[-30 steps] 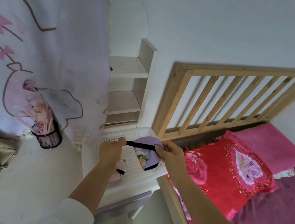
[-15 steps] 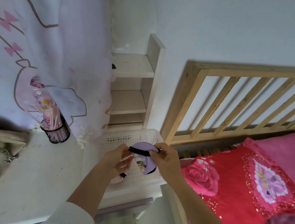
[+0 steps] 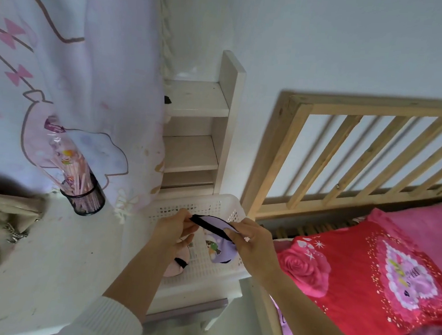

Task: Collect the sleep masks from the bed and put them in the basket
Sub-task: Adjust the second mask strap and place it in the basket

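Both hands, left (image 3: 174, 231) and right (image 3: 252, 242), are pinching a soft, light lilac fabric sleep mask (image 3: 220, 246) by its black strap (image 3: 210, 226), above the white perforated plastic basket (image 3: 203, 274).

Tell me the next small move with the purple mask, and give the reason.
Probably lower it and let go. Both the left hand and the right hand hold the purple sleep mask by its black strap, already over the white basket, where a pink mask lies.
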Available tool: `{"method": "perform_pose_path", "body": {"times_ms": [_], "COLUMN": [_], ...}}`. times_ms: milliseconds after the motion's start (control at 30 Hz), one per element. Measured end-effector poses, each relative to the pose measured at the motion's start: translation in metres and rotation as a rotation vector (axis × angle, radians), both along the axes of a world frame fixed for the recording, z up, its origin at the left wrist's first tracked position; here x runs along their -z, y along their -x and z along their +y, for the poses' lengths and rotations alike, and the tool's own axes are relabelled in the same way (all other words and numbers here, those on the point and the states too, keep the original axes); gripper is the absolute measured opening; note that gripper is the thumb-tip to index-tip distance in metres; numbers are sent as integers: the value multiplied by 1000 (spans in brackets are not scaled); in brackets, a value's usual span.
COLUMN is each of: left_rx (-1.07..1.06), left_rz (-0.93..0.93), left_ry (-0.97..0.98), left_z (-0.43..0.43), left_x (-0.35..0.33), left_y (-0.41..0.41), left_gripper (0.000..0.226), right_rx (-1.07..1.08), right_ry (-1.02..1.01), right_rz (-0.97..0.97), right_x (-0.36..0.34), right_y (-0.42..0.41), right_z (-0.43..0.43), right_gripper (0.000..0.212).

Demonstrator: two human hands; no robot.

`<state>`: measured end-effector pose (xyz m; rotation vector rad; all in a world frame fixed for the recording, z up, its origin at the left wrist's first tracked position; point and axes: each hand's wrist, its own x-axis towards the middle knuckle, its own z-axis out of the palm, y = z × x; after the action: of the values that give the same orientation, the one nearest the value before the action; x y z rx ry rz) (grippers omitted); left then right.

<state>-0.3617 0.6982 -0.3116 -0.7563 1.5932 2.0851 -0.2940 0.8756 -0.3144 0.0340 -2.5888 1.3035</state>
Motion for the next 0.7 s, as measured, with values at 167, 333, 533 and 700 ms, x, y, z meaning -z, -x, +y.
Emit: {"method": "perform_pose_path", "body": {"times_ms": [167, 333, 533, 700], "left_rx": [17, -4, 177, 285], "left_rz": [-128, -64, 372, 480], "left_ry": [-151, 5, 295, 343], "left_z": [3, -9, -16, -22], "left_x": [0, 5, 7, 8], "left_y": [-2, -2, -6, -5], "left_gripper": [13, 14, 24, 23], "right_rx": [151, -264, -466, -508], "right_ry": [108, -183, -416, -435], "right_rz": [130, 121, -66, -206], "right_x": [10, 12, -6, -22], "right_y": [2, -2, 14, 23], "right_z": [-13, -18, -10, -12], "right_gripper": [20, 24, 23, 24]}}
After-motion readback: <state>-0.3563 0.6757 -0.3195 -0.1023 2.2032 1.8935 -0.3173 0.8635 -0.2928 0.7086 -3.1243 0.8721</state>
